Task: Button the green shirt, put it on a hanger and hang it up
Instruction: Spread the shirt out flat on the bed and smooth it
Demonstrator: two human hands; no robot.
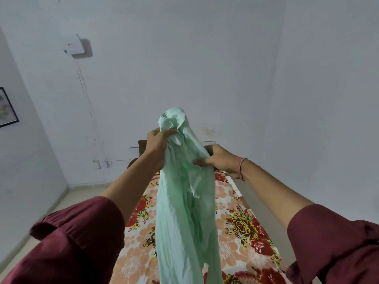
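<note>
Above the bed (246, 226), hands (159, 144) (221, 160) grip the green shirt (184, 201).

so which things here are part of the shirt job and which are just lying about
In the job: pale green fabric shirt; left grip, holding its bunched top; right grip, pinching its side.
Lying about: red-and-peach floral bedsheet; white plastic wall box; black-framed picture.

The person wears a dark maroon top of soft cloth, its left sleeve (78, 232) and right sleeve (332, 238) both bunched in thick folds near the elbow so the forearms are bare, and a thin reddish thread bracelet (242, 168) circles the wrist behind the right hand (220, 160).
</note>
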